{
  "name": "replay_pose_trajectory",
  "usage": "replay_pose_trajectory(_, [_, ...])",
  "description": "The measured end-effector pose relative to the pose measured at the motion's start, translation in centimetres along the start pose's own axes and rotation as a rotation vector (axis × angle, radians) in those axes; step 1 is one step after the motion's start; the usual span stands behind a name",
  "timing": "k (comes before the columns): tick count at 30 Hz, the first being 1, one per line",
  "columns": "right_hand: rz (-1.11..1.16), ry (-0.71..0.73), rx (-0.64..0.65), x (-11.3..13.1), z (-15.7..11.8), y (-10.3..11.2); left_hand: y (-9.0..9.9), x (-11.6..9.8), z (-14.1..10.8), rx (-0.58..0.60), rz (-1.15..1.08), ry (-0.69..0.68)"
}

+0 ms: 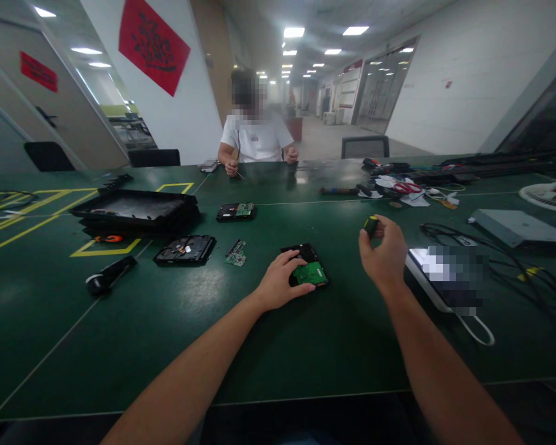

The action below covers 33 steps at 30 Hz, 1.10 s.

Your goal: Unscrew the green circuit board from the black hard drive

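A hard drive with a green circuit board (311, 272) lies on the dark green table (259, 364). My left hand (280, 279) grips its left side, fingers over the top edge and thumb along the near edge. My right hand (383, 250) is raised to the right of the drive, its fingers closed on a small black and yellow-green tool (370, 225). The far end of that tool is hard to make out. Left of my left hand lies a loose circuit board (236, 253), with another hard drive (236, 211) behind it.
Black trays (136, 207) are stacked at the left, near an open drive (185, 250) and a black tool (110, 275). A phone-like device (445, 278), cables and a grey box (521, 227) sit right. A person (258, 136) sits opposite.
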State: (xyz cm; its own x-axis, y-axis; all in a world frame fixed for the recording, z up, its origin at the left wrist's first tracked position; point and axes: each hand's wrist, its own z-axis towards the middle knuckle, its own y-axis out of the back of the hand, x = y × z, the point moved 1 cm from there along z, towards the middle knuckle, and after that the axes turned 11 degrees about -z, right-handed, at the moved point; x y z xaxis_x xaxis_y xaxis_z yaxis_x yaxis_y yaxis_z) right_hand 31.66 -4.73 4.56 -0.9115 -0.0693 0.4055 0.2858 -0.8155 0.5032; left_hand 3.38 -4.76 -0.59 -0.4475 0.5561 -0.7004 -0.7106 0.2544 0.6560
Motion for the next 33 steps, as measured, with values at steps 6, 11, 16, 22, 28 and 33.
replay_pose_trajectory(6, [0.403,-0.041,0.094,2.0,-1.7,-1.0,-0.3,0.3,0.1,-0.015,0.010,-0.007])
replay_pose_trajectory(11, [0.596,-0.034,0.183,3.7,-3.0,-1.1,-0.3,0.3,0.1,-0.039,0.006,-0.044])
replay_pose_trajectory(16, [0.582,0.034,0.209,4.8,-3.9,-1.3,-0.2,0.2,0.1,-0.049,-0.006,-0.057])
replay_pose_trajectory(22, [0.538,0.086,0.225,5.3,-4.1,-1.3,-0.2,0.2,0.1,-0.053,0.005,-0.069])
replay_pose_trajectory(28, [0.517,0.100,0.227,5.4,-4.2,-1.2,-0.2,0.2,0.1,-0.052,0.005,-0.062])
replay_pose_trajectory(33, [0.503,0.106,0.222,5.4,-4.2,-1.4,-0.3,0.2,0.1,-0.048,0.008,-0.058])
